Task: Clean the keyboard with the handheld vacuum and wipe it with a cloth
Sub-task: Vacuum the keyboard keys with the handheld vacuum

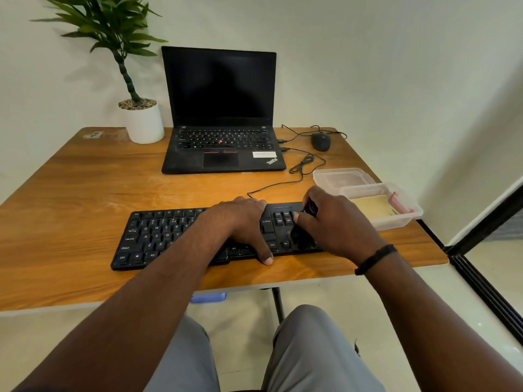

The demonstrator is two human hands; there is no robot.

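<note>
Keyboard point(158, 236): black, wired, flat on the counter point(70, 210) near its front edge. Left hand point(243, 222): palm down across the middle keys, fingers spread, grasping nothing. Right hand point(334, 222): fingers closed on the handheld vacuum point(301, 236), a small dark unit over the arrow-key cluster. Cloth point(373, 207): yellow, lying in a clear container point(407, 219) just right of the keyboard.

Risk: hard pressure might dislodge keycaps; an elbow could knock the container.

Obscured: vacuum's nozzle and shape, blurred; right-hand keys.
</note>
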